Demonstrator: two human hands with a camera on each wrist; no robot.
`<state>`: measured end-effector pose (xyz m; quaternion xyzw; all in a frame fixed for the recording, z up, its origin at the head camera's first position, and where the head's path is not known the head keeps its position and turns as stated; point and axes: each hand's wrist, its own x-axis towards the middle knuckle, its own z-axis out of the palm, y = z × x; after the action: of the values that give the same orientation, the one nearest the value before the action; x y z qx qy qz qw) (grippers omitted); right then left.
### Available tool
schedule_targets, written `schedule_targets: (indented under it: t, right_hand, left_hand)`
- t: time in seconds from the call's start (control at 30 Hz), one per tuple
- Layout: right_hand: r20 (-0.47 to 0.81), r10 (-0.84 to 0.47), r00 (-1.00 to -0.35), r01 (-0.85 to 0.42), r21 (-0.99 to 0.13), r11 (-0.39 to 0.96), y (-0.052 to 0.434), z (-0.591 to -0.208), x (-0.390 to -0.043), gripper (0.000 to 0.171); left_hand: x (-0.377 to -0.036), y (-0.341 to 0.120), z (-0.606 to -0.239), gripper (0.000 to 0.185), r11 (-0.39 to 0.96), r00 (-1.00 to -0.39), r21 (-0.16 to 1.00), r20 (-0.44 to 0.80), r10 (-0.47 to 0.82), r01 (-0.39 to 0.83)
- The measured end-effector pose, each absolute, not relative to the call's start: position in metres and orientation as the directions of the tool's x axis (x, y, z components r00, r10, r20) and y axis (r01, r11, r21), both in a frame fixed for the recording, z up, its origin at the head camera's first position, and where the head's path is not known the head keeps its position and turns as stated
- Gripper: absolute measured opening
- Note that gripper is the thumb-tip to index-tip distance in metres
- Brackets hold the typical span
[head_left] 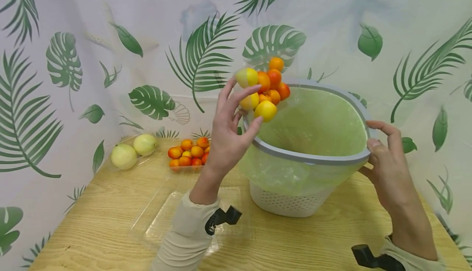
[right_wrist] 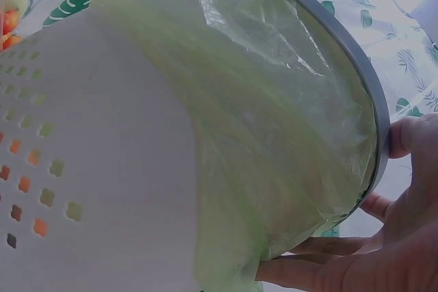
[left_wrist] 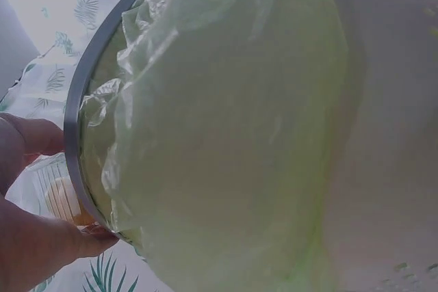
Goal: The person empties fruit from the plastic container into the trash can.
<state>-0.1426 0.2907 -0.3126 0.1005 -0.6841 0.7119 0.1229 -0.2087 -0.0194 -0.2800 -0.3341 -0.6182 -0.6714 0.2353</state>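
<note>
A clear plastic tray (head_left: 173,217) is seen nearest the viewer in the head view, lying flat on the wooden table (head_left: 92,230) just in front of the left sleeve. Behind it, a white perforated waste bin (head_left: 285,203) is tilted toward the viewer, lined with a pale green plastic bag (head_left: 313,123) held under a grey rim ring (head_left: 313,158).

The right hand (head_left: 387,164) is curled round the ring's right edge, thumb on top and fingers beneath; in the right wrist view the fingers (right_wrist: 321,268) are shown pressed against the bag's overhang below the ring (right_wrist: 373,100), a detail hidden from the head camera. The bin's flower-shaped perforations (right_wrist: 48,196) are shown only there.

The left hand (head_left: 228,131) is raised at the ring's left edge, its fingers curled round a clear container of small orange and yellow fruits (head_left: 263,88), tipped above the bin's mouth. In the left wrist view only a ribbed corner of that container (left_wrist: 55,189) is seen, pinched between thumb and fingers beside the ring (left_wrist: 85,100).

Farther back, 2 pale green round fruits (head_left: 132,150) and a second tray of orange fruits (head_left: 188,152) lie near the table's rear edge, against the leaf-printed curtain (head_left: 110,37). Bare tabletop is left at the front left and front right.
</note>
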Motion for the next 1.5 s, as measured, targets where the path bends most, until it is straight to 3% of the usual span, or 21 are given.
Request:
schedule_targets:
  t: [0.3, 0.67, 1.0, 1.5]
  right_hand:
    - [0.314, 0.03, -0.949, -0.315, -0.948, -0.034, 0.2927, -0.3136, -0.1439, 0.041]
    - [0.317, 0.036, -0.948, -0.318, -0.948, -0.01, 0.2917, -0.3123, -0.1434, 0.041]
    - [0.311, 0.038, -0.95, -0.312, -0.95, -0.011, 0.2924, -0.3141, -0.1425, 0.041]
    - [0.325, 0.026, -0.945, -0.326, -0.945, -0.002, 0.2936, -0.3143, -0.1424, 0.042]
  left_hand:
    - [-0.2124, -0.018, -0.284, 0.049, -0.113, -0.593, 0.604, 0.797, 0.117, 0.789]
    - [-0.2115, -0.0174, -0.2854, 0.05, -0.038, -0.565, 0.573, 0.815, 0.126, 0.818]
    - [-0.2133, -0.0155, -0.2868, 0.05, -0.001, -0.495, 0.499, 0.859, 0.135, 0.866]
    - [-0.2135, -0.0126, -0.2877, 0.051, -0.023, -0.494, 0.502, 0.857, 0.15, 0.864]
